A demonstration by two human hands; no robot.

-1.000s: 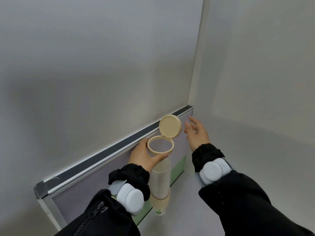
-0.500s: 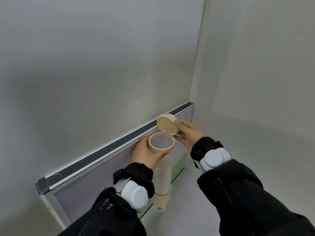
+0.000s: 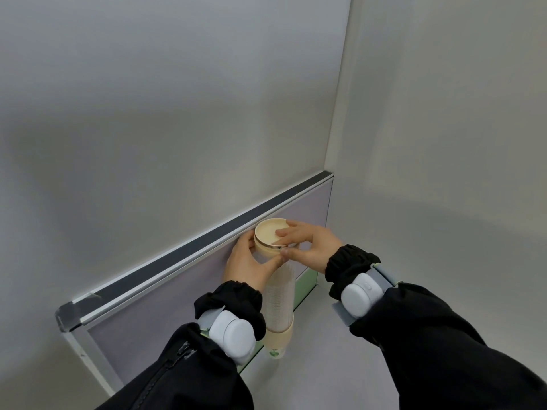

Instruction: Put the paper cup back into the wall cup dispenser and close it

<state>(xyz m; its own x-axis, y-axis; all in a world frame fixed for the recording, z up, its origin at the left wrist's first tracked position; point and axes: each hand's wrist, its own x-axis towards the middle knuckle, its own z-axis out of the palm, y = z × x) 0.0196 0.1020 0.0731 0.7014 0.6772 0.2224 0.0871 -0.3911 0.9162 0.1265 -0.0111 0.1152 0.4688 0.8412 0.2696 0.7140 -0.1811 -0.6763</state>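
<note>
The wall cup dispenser (image 3: 279, 300) is a clear tube holding a stack of paper cups, with a beige collar at its foot and a beige ring at its top. Its round beige lid (image 3: 268, 231) lies down flat on the top ring. My left hand (image 3: 247, 263) wraps around the top ring from the left. My right hand (image 3: 307, 242) rests on the lid, fingers flat on top and thumb under the rim. One cup's bottom (image 3: 276, 353) with a green mark pokes out below the collar.
The dispenser hangs on a lilac partition panel (image 3: 165, 300) with a dark top rail (image 3: 189, 258). A green panel (image 3: 306, 287) shows behind the tube. White walls meet in a corner (image 3: 337, 113) to the right. Both wrists carry white strap-on devices.
The lid stood open a second ago; my right hand reached in, took it and swung it down onto the ring. My left hand stayed on the ring.
</note>
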